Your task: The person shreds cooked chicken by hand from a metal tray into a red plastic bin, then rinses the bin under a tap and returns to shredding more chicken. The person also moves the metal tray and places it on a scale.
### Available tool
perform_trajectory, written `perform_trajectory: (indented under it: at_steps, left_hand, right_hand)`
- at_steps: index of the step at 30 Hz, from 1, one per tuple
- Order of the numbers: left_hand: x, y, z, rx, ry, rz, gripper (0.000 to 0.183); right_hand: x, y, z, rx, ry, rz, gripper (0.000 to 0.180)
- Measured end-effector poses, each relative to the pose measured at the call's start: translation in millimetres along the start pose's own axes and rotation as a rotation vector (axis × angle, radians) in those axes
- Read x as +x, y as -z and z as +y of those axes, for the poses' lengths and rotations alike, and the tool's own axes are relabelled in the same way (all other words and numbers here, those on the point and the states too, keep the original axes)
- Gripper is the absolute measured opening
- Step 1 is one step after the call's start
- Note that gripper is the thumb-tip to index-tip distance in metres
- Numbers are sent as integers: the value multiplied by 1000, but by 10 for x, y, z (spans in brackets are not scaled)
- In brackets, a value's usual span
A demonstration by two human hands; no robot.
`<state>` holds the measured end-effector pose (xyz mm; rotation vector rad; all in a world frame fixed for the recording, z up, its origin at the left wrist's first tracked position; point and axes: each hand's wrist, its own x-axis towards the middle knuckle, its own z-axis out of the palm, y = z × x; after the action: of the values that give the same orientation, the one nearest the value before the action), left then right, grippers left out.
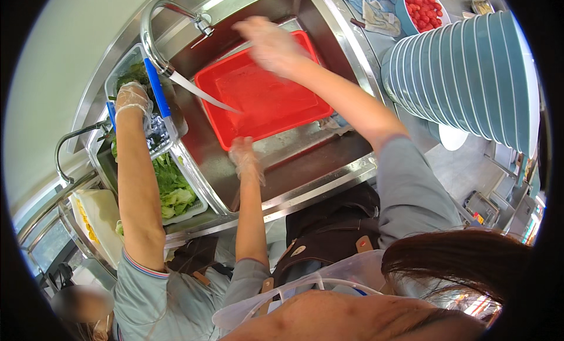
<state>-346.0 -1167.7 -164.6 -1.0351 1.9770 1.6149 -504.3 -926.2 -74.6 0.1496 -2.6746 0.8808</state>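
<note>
A shallow red plastic tray (269, 94) lies tilted in the stainless steel sink, wet inside. Water runs into it from the curved chrome faucet (152, 36). My left hand (246, 156), in a clear plastic glove, holds the tray's near left rim. Over the tray's far side is my right hand (275, 45), blurred, fingers stretched toward the upper left, holding nothing visible. A crumpled wet cloth (337, 122) is partly hidden by the tray's right edge.
A co-worker's gloved hand (132, 96) reaches into a clear container (169, 129) of leafy greens at left. Lettuce (174, 186) fills a basket beside it. Stacked blue-green bowls (458, 81), a bowl of cherry tomatoes (423, 10) and cloths (374, 10) occupy the right counter.
</note>
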Motion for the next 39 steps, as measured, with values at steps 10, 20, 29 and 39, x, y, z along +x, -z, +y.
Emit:
perform_trajectory:
  at_steps: [10,20,29,39]
  left_hand:
    - [853,299,581,66,-88,-55,33]
    - [210,650,479,-196,-57,-32,29]
    - [-261,396,123,-294,-2,56,29]
    - [-102,291,-317,-278,27,-44,45]
  right_hand:
    - [-2091,-243,1257,-48,-648,-513,37]
    - [-2181,-271,1082,-235,-700,-522,36]
    - [-1611,-744,576,-32,-601,-589,47]
    - [-1666,-2210,-399,-57,-314,-355,47]
